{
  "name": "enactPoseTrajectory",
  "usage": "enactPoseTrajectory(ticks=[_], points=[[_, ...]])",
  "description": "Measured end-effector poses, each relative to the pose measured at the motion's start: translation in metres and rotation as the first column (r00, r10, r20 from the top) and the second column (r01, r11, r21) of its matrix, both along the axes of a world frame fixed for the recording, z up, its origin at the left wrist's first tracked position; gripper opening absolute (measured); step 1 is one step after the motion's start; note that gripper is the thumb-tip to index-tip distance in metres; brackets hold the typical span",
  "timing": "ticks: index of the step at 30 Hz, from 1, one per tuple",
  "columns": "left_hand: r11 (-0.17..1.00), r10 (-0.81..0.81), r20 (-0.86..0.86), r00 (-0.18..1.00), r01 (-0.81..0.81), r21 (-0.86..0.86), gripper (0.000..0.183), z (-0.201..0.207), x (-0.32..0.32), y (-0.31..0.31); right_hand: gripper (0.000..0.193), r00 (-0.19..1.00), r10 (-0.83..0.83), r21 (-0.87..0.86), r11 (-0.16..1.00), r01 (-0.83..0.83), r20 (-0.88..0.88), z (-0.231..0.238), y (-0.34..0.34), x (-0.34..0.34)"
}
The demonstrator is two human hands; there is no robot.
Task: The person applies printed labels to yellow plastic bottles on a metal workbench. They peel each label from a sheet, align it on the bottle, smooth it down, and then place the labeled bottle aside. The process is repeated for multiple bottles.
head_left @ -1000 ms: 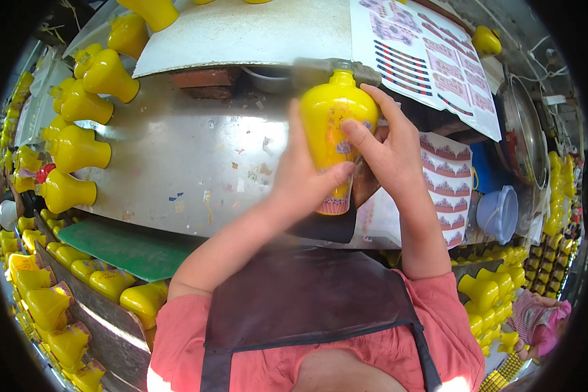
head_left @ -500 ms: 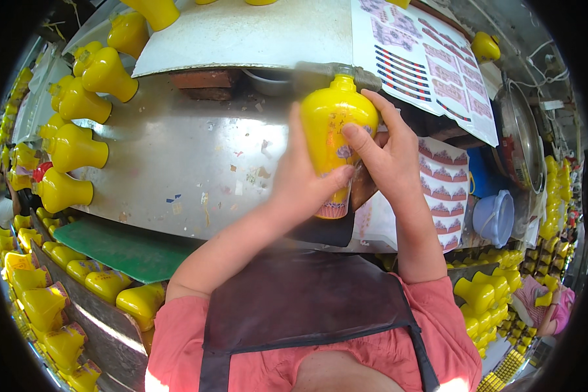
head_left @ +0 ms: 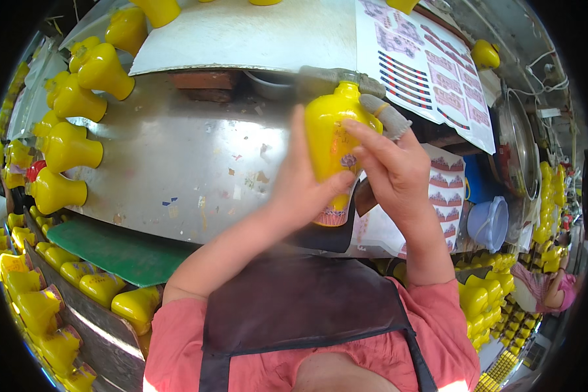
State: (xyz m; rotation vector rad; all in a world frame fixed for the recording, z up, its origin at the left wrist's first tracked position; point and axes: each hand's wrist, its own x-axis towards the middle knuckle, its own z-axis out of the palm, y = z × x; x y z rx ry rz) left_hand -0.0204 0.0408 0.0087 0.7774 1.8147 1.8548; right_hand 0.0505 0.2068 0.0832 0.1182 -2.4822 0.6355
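Note:
A glossy yellow vase-shaped bottle stands upright before me, with a purple flower and reddish characters on its side and a patterned band at its foot. My left hand wraps its left side, thumb across the lower front. At its right side, my right hand lays one extended fingertip on the upper front. Another finger of that hand wears a grey cloth cover and rests by the shoulder. A flat brown piece sticks out below the curled right fingers, which seem to hold it; the grip itself is hidden.
Decal sheets lie at the far right, with another beside my right arm. A grey roll sits behind the bottle neck. Yellow bottles line the metal table's left side. A lilac bucket stands at right.
My right hand has shifted from clasping the bottle's right side to pointing a fingertip at its upper front. The cloth-covered finger and brown piece now show more. My left hand keeps its hold.

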Motion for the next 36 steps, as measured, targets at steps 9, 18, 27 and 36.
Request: enactPoseTrajectory(ticks=[9,18,27,36], points=[[0.993,-0.007,-0.058,0.998,0.000,-0.115,0.118,-0.002,0.000,0.001,0.043,0.966,-0.043,0.073,0.997,0.025,0.255,0.011,0.011,-0.002],[0.995,-0.001,-0.042,0.999,-0.003,-0.098,0.119,-0.002,0.001,0.003,0.046,0.960,-0.048,0.096,0.995,0.022,0.275,0.018,0.007,-0.005],[0.995,-0.003,-0.048,0.999,-0.002,-0.101,0.119,0.000,-0.001,0.001,0.047,0.989,0.009,0.041,0.999,-0.015,0.145,0.014,0.004,-0.003],[0.988,0.000,-0.048,0.999,-0.008,-0.154,0.118,0.005,0.002,0.003,0.053,0.932,-0.052,0.152,0.988,-0.003,0.358,0.016,0.012,0.000]])
